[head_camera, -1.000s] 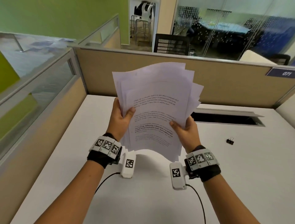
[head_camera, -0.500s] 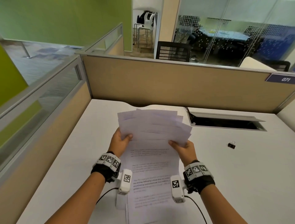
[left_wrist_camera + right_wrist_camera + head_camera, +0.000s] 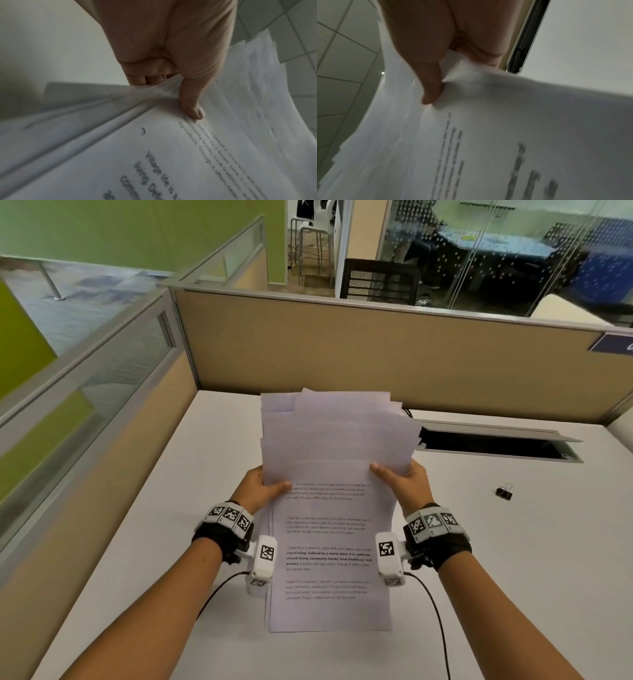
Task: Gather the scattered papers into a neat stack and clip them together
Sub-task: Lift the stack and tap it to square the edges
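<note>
A loose stack of white printed papers stands tilted on the white desk, its lower edge on the desk near me and its uneven top edges fanned out. My left hand pinches the stack's left side, thumb on the printed front sheet. My right hand pinches the right side, thumb on top, fingers behind the papers. A small black binder clip lies on the desk to the right, apart from both hands.
A beige partition wall closes the desk's far edge and a glass-topped partition its left side. An open cable slot sits in the desk at the back right. Cables trail from the wrist cameras.
Both hands have brought the stack down from in front of the partition until its lower edge met the desk; in the last half second the stack's top rose again.
</note>
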